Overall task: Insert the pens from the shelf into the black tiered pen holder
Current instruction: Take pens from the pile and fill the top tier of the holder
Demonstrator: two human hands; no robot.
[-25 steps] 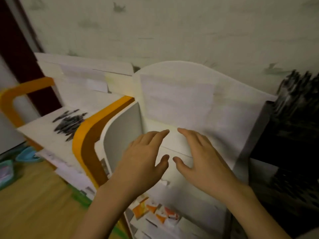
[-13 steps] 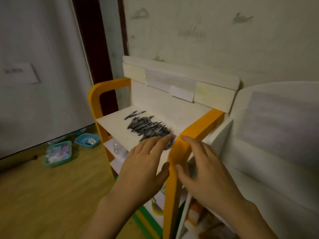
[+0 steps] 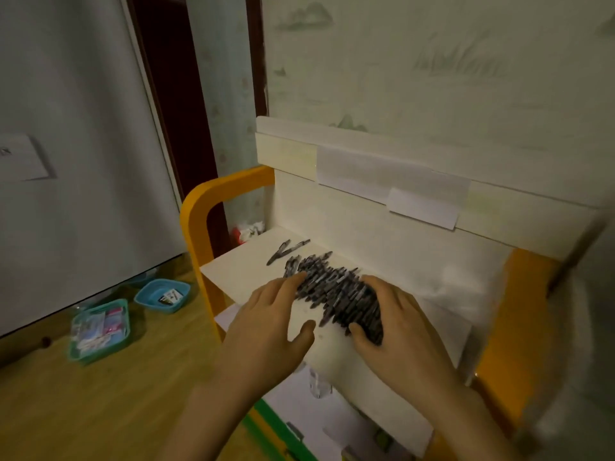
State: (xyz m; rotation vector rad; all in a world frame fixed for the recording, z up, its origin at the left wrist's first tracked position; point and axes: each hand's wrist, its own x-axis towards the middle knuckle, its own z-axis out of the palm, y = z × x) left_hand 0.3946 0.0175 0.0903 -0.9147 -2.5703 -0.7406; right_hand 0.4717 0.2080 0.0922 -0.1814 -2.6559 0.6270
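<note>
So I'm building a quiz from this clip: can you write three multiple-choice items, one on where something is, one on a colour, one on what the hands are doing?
1. Where does the pile of pens lie?
A. on the floor
B. on the white shelf board
C. in a blue tray

2. What colour is the shelf's curved side frame?
A. orange
B. red
C. black

3. How are the hands placed?
A. both behind the shelf
B. one holds a tray
C. left hand and right hand flank the pile, fingers touching it

Answers: 1 B, the pens rest on the board; 2 A, the frame is orange; 3 C, each hand meets one side of the pile.
</note>
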